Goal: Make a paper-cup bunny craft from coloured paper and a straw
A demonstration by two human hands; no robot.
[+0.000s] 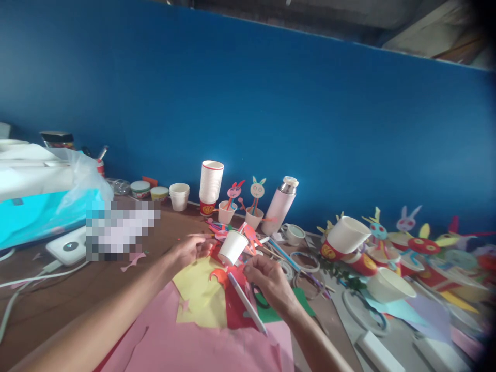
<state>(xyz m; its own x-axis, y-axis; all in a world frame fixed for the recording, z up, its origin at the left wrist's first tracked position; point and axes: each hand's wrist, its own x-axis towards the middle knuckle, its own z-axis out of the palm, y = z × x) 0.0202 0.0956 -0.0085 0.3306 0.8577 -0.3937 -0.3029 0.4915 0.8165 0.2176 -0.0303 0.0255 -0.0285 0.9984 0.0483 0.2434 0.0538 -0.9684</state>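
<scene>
My left hand [192, 249] reaches over the table and holds a white paper cup [233, 247], tilted on its side, by its base. Closed in a pinch, my right hand [267, 278] holds a thin white stick or pen [246, 304] that slants down to the right. A red paper cut-out [235, 297] lies just under the cup, between both hands. Below it are a yellow sheet [197, 294] and pink paper [201, 346].
Against the blue wall stand a stack of white cups [211, 182], two cups with paper bunnies on sticks [256, 204], a pink flask [279, 205] and small paint jars [140, 189]. Several finished bunny cups [349, 238] crowd the right. A turquoise box [34, 206] and power bank [67, 247] sit left.
</scene>
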